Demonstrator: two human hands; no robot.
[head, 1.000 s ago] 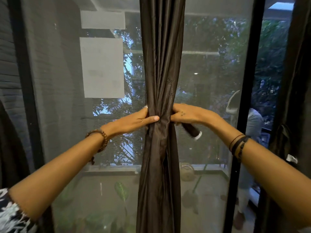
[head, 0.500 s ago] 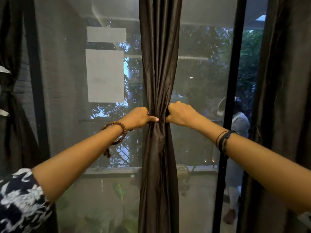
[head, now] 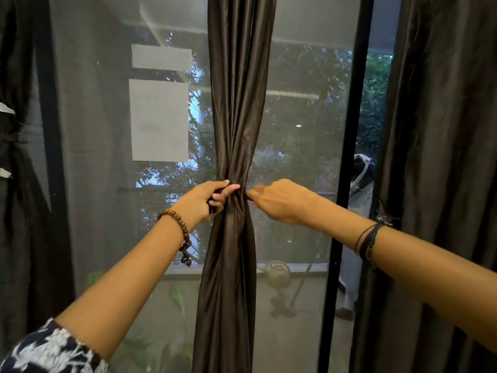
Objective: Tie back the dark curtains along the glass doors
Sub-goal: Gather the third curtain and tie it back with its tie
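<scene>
So the middle curtain [head: 236, 103] was already gathered into a tight bunch in front of the glass door [head: 304, 157], cinched at about the height where both hands met. The left hand [head: 204, 200] was curled in against the left side of that pinch point, with a dark end of what looked like the tie held between thumb and fingers. The right hand [head: 279, 200] was closed up on the other side, fingertips pressed into the cloth; something seemed to be pinched there too, but the tie itself couldn't really be made out against fabric of the same colour.

Progress-wise, probably somewhere past the middle for this panel: bunching done, tie wrapped, knot apparently being pulled snug and not clearly finished. Whether a proper knot was formed couldn't be told.

At the far left edge another curtain [head: 13, 157] appeared to be tied back already, with a waist visible in it. The big curtain on the right [head: 443, 157] was hanging loose and full, so that one was judged to be left to do. A black door frame [head: 349, 157] stood between it and the middle panel.
</scene>
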